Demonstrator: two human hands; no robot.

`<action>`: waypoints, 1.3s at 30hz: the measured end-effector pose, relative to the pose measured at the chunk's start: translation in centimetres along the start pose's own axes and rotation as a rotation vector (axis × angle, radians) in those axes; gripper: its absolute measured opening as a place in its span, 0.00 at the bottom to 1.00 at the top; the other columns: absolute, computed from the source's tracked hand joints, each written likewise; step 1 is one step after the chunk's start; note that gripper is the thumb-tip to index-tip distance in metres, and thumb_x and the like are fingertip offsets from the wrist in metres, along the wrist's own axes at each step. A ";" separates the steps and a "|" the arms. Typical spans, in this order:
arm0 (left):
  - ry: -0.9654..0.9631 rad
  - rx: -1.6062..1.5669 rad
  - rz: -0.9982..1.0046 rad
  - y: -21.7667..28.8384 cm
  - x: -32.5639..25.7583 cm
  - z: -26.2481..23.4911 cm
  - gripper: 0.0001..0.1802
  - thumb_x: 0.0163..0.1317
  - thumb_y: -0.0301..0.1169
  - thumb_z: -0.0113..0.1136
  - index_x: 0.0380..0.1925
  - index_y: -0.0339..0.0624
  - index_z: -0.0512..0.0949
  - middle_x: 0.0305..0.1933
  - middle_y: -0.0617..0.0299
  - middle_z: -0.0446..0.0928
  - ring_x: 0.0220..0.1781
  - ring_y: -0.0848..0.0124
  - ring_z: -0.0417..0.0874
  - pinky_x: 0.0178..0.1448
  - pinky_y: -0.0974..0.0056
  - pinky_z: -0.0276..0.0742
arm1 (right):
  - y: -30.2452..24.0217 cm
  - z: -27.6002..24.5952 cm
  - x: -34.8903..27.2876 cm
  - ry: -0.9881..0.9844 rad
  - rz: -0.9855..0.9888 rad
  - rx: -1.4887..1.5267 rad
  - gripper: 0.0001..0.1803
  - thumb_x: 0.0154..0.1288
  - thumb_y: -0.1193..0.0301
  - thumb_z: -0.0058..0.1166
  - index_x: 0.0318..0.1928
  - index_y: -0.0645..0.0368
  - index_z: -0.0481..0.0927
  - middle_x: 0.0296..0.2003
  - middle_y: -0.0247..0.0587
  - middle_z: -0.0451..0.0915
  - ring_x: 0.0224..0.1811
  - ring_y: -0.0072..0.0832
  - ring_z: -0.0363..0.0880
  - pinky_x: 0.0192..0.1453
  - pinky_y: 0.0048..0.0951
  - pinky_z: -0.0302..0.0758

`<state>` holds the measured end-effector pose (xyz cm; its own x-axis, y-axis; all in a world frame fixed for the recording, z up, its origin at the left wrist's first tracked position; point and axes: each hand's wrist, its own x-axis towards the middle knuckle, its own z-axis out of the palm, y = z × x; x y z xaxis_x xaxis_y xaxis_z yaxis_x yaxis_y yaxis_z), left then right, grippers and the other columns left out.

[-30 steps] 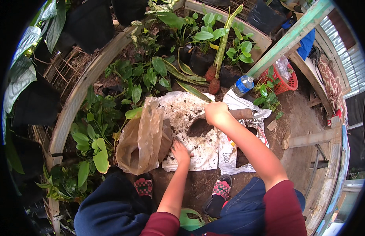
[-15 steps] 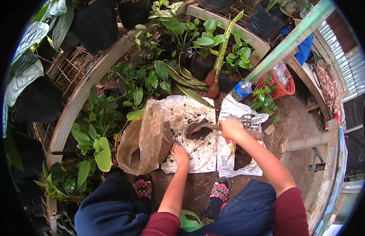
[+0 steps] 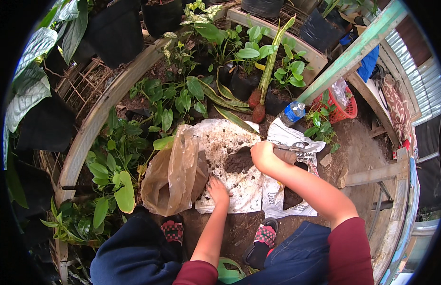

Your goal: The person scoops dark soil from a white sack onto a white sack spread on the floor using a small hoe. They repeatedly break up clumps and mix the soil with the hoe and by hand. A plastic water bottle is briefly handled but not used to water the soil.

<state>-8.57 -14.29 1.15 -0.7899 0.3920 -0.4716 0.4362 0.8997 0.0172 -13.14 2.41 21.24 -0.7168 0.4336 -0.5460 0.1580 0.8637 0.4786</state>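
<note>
Head view: our right hand (image 3: 264, 156) grips a loose, crumbly clump of soil (image 3: 239, 161); left hand (image 3: 217, 190) rests flat, fingers spread, holding nothing.

Around the white sheet (image 3: 232, 183) with soil: 2 hands, the left hand (image 3: 217, 190) and right hand (image 3: 263, 156) on it; 1 brown plastic bag (image 3: 173, 178) at its left edge; 1 plastic bottle (image 3: 292, 112) and 1 red basket (image 3: 341, 107) beyond its right; 2 sandals (image 3: 265, 236) below it.
</note>
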 end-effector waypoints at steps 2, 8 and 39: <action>0.003 0.000 0.008 0.2 0.0 0.0 0.65 0.34 0.61 0.72 0.67 0.34 0.55 0.75 0.53 0.49 0.76 0.63 0.47 0.72 0.52 0.51 | 1.3 -0.9 0.8 -0.058 0.018 0.018 0.14 0.58 0.69 0.55 0.44 0.55 0.85 0.45 0.42 0.83 0.46 0.37 0.83 0.43 0.50 0.79; 0.009 -0.018 0.022 0.2 0.5 0.3 0.66 0.33 0.61 0.71 0.68 0.32 0.52 0.75 0.52 0.48 0.76 0.61 0.47 0.72 0.50 0.51 | 6.4 -0.4 2.8 -0.147 -0.017 0.068 0.19 0.57 0.66 0.56 0.49 0.56 0.82 0.50 0.41 0.81 0.50 0.37 0.81 0.48 0.47 0.78; 0.098 -0.139 0.636 10.3 -2.3 1.8 0.36 0.64 0.49 0.47 0.69 0.50 0.56 0.76 0.57 0.43 0.78 0.60 0.40 0.77 0.46 0.33 | 18.7 12.4 5.4 -0.482 0.030 0.990 0.14 0.59 0.63 0.60 0.31 0.63 0.82 0.13 0.33 0.72 0.10 0.21 0.66 0.14 0.28 0.62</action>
<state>-1.47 -6.26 0.82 -0.4349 0.8653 -0.2490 0.7763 0.5005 0.3832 -5.67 24.14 18.72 -0.3976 0.3269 -0.8574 0.7999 0.5812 -0.1493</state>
